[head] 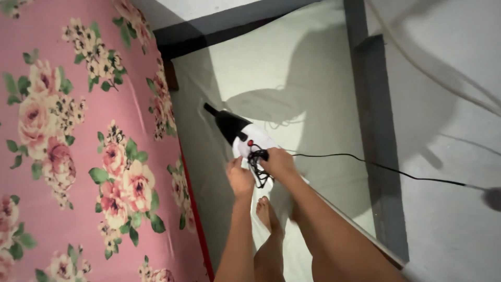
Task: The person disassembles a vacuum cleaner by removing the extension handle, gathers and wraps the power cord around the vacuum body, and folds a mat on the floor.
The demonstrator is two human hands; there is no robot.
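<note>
Beside the pink flowered mattress [68,151], over the pale floor [292,68], both hands hold a handheld vacuum cleaner [241,133]. Its white rear body is largely hidden behind the hands, so its full shape is hard to make out, and a tangle of black cord [257,168] bunched between the hands hides it further. The right hand [278,162] is closed over the back of the vacuum at the cord bundle; the left hand [239,177] is curled, fingertips pinching the white body's lower edge. How firmly either grips cannot be told. The vacuum's long axis runs diagonally, its black nozzle pointing up-left, toward the mattress edge and away from the person. One strand of cord trails right across a dark floor strip [378,156] to the picture's edge. A bare foot [267,211] shows below the hands; the forearms are cut off by the lower border.
</note>
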